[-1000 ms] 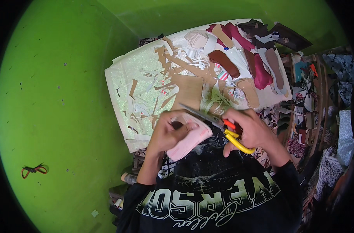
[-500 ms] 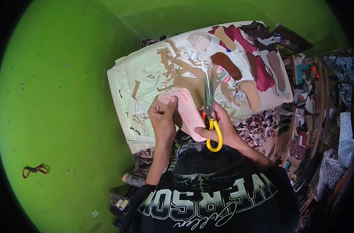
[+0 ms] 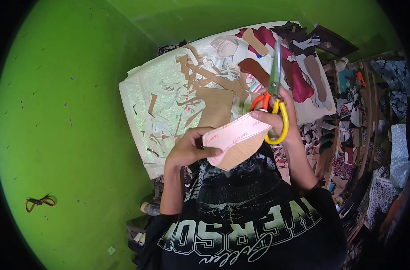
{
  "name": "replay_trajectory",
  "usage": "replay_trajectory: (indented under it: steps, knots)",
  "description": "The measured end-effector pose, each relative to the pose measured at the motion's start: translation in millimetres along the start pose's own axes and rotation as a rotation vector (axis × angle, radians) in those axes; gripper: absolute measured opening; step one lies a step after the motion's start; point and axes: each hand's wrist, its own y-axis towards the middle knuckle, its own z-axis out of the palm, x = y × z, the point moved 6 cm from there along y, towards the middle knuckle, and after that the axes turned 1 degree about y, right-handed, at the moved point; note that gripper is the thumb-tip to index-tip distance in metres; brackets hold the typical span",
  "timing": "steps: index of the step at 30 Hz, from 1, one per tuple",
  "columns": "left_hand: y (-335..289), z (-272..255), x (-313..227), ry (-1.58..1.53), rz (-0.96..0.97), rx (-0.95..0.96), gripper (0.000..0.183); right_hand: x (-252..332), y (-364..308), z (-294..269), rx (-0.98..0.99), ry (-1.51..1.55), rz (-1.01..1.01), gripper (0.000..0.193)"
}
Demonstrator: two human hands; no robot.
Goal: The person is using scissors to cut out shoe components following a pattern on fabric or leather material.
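Before my torso, a pale pink insole (image 3: 235, 134) with red print lies against a tan cardboard piece (image 3: 240, 154), whose uncut part sticks out past the near edge. My left hand (image 3: 187, 150) is closed on their left end, thumb on top. My right hand (image 3: 283, 114) pinches the right end between thumb and fingers. That same hand also holds a pair of scissors (image 3: 275, 78) with one yellow and one orange handle. The blades point up and away and look closed together. The fingers under the insole are partly hidden.
A pale-covered table (image 3: 137, 105) carries tan and white offcuts (image 3: 202, 67) and a larger cardboard sheet (image 3: 216, 105). Brown, tan and maroon sole shapes (image 3: 254, 72) lie at its far right. Fabric scraps (image 3: 344, 135) fill the right side. A green wall (image 3: 70, 135) stands at left.
The insole and cardboard have swung from steeply slanted to nearly crosswise, their right end rising. My right hand has moved up and right with the scissors; my left has dropped slightly.
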Motion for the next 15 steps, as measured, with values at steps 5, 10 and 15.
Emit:
replay_trajectory:
  steps: [5, 10, 15]
  knots:
    - [7, 27, 8, 0.090, -0.042, 0.205, 0.069, 2, 18, 15, 0.217, -0.085, -0.008, 0.053]
    - [8, 19, 3, -0.177, 0.106, -0.074, 0.086, -3, 12, 15, 0.107, 0.021, -0.220, 0.057]
    - [0, 8, -24, -0.489, 0.397, -0.455, 0.091, -28, -40, 30, 0.276, -0.260, -0.059, 0.060]
